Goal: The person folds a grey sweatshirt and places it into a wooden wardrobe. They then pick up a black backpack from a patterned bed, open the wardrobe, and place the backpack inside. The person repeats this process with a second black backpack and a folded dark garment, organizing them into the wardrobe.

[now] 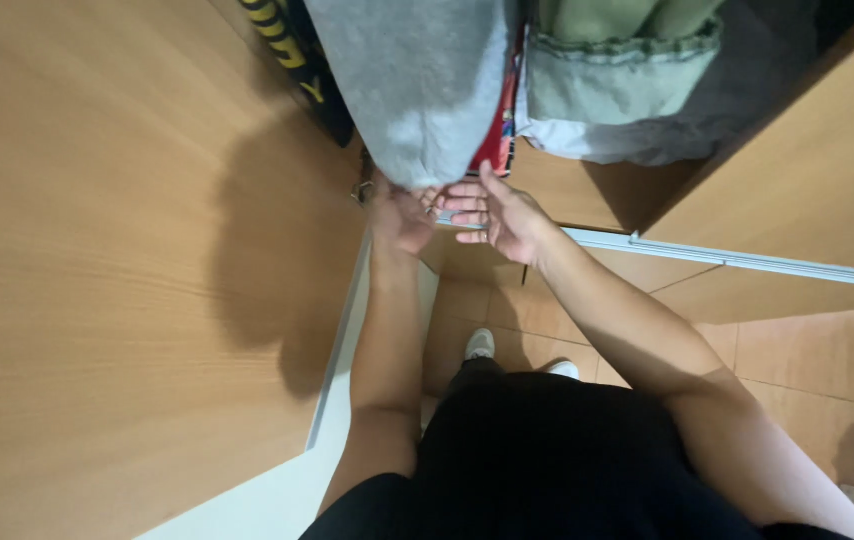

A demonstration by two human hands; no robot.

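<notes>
A grey garment (417,80) hangs in an open wooden wardrobe, its lower hem level with my hands. My left hand (399,215) reaches up under that hem and touches it; its fingers are partly hidden by the cloth, and a small metal piece (363,190) shows beside it. My right hand (497,215) is just to the right, fingers spread and pointing left toward the hem, holding nothing. Both bare forearms stretch forward from my black-clad body.
A wide wooden wardrobe panel (117,270) fills the left side. More clothes hang beside the grey one: a dark item with yellow stripes (282,45), a red one (497,140), a green and denim one (617,70). Below are a metal floor rail (747,260), tan tiles and my white shoes (480,345).
</notes>
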